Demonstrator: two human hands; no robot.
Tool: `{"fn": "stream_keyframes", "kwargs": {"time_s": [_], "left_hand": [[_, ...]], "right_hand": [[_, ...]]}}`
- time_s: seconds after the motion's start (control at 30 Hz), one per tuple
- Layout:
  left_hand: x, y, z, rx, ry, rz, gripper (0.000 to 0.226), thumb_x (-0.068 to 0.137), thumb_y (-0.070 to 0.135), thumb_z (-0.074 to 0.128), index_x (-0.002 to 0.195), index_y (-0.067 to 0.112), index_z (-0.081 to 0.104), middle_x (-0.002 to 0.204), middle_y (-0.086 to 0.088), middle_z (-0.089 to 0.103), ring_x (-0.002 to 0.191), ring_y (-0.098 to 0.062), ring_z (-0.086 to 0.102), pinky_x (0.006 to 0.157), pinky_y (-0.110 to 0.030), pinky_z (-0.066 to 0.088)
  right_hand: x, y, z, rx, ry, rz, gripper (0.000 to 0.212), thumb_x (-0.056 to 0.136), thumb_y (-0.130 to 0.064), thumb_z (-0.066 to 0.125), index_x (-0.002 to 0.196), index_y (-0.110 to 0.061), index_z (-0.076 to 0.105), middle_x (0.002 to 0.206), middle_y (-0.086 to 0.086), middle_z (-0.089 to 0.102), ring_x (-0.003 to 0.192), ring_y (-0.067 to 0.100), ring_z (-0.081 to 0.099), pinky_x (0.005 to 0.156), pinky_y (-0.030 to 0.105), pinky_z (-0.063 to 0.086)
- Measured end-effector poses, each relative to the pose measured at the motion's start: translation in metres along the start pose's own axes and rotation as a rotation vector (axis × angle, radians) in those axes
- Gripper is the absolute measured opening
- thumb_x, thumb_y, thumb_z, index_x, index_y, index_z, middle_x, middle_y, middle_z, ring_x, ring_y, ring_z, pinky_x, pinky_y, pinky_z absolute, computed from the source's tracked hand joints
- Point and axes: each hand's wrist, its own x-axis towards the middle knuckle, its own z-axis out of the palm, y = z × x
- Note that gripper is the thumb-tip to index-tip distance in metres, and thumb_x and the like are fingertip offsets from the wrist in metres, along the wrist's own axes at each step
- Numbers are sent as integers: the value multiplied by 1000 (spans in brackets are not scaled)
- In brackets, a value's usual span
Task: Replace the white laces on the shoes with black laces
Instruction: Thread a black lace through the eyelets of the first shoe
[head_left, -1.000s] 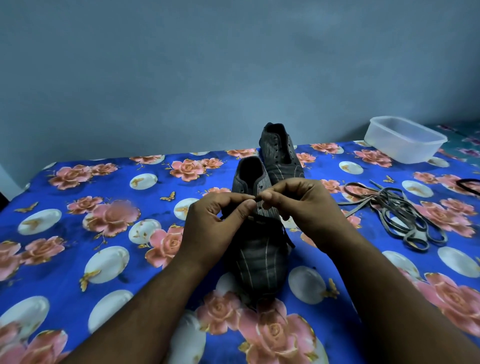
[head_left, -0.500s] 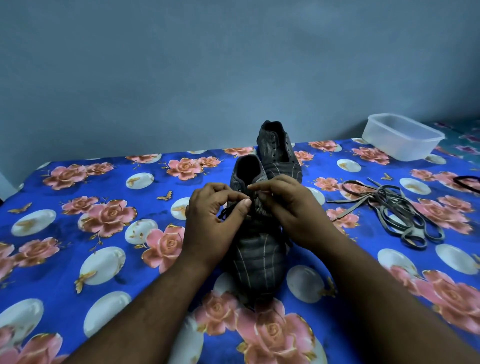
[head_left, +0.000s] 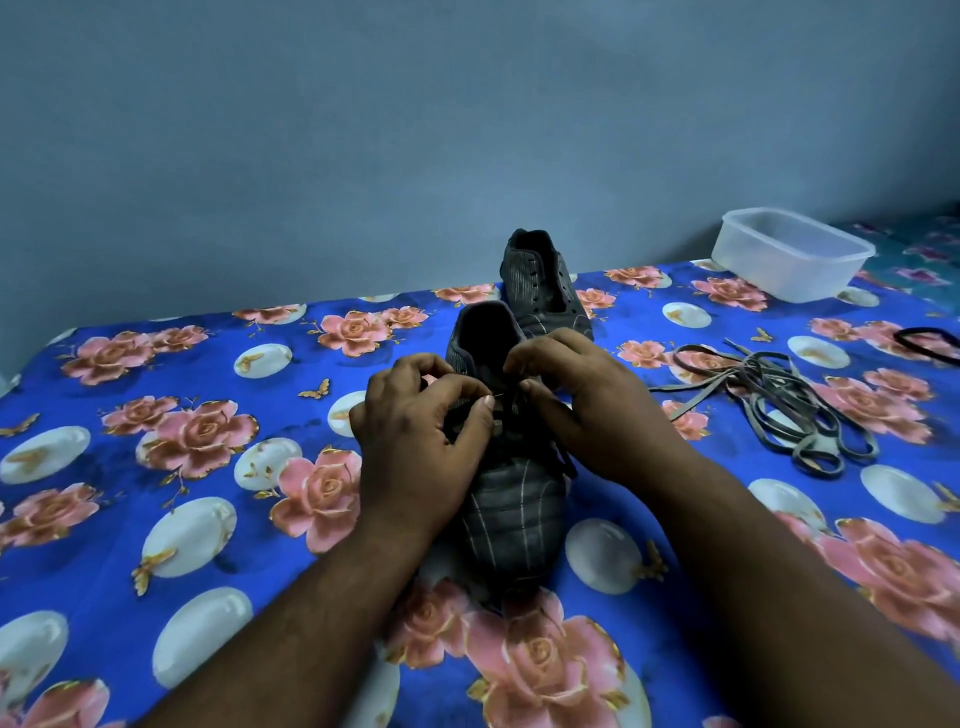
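Note:
A dark striped shoe (head_left: 511, 512) lies toe toward me on the blue floral cloth. Over its eyelets my left hand (head_left: 415, 436) pinches the black lace (head_left: 506, 410) between thumb and forefinger. My right hand (head_left: 587, 405) curls over the other side of the lacing and pinches the same lace near the tongue. A second matching shoe (head_left: 540, 283) stands behind the first, with no lace that I can see. The removed pale grey-white laces (head_left: 774, 405) lie in a loose tangle to the right.
A clear plastic tub (head_left: 792, 254) sits at the back right by the wall. Another black lace (head_left: 930, 343) shows at the right edge. The blue floral cloth (head_left: 156, 467) covers the whole surface.
Both hands have dropped from above the shoe down onto its lacing and drawn slightly apart, still pinching the black lace.

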Motion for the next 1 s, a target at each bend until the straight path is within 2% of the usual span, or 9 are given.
{"fn": "stream_keyframes", "kwargs": {"time_s": [0.17, 0.23, 0.4, 0.5, 0.6, 0.73, 1.0], "left_hand": [[0, -1, 1, -5, -92, -11, 18, 84, 46, 64, 93, 37, 76, 112, 8, 58, 110, -22, 50, 91, -45, 40], [2, -2, 1, -24, -139, -30, 19, 84, 47, 64, 95, 38, 77, 116, 9, 58, 114, -21, 47, 93, -43, 37], [4, -3, 3, 23, -192, -26, 20, 84, 48, 63, 97, 39, 76, 121, 9, 57, 120, -21, 44, 87, -37, 27], [5, -2, 3, 79, -228, -6, 26, 82, 48, 58, 100, 39, 75, 125, 9, 56, 123, -20, 41, 84, -35, 23], [5, -3, 3, 41, -222, -29, 15, 87, 40, 69, 101, 38, 76, 127, 9, 55, 124, -21, 41, 86, -34, 22], [5, -1, 5, -13, -214, -77, 13, 87, 36, 74, 99, 39, 76, 126, 11, 53, 124, -18, 41, 87, -32, 22], [5, -4, 6, -44, -216, -101, 12, 87, 38, 73, 98, 41, 75, 121, 15, 51, 122, -15, 39, 85, -32, 21]], "right_hand": [[0, 8, -1, 148, -24, 25, 20, 95, -22, 60, 113, -33, 62, 105, -9, 58, 94, 13, 58, 80, 41, 52], [0, 9, 1, 183, -28, 36, 21, 95, -20, 63, 112, -33, 63, 104, -9, 58, 95, 14, 59, 81, 35, 52], [1, 11, 3, 243, -31, 26, 24, 94, -13, 67, 109, -32, 66, 99, -9, 58, 94, 12, 60, 81, 22, 49], [1, 10, 3, 239, -39, 29, 24, 94, -15, 69, 111, -31, 68, 99, -8, 60, 94, 13, 61, 82, 25, 51], [1, 9, 1, 300, -22, 61, 28, 90, -13, 74, 113, -27, 68, 95, -8, 67, 92, 13, 66, 83, 31, 55], [2, 14, -6, 316, -13, 148, 16, 85, -13, 80, 99, -19, 76, 89, -8, 76, 87, 8, 72, 84, 37, 58], [1, 12, -6, 226, -92, 85, 6, 84, -23, 83, 88, -21, 79, 85, -3, 72, 83, 16, 68, 77, 44, 55]]}}
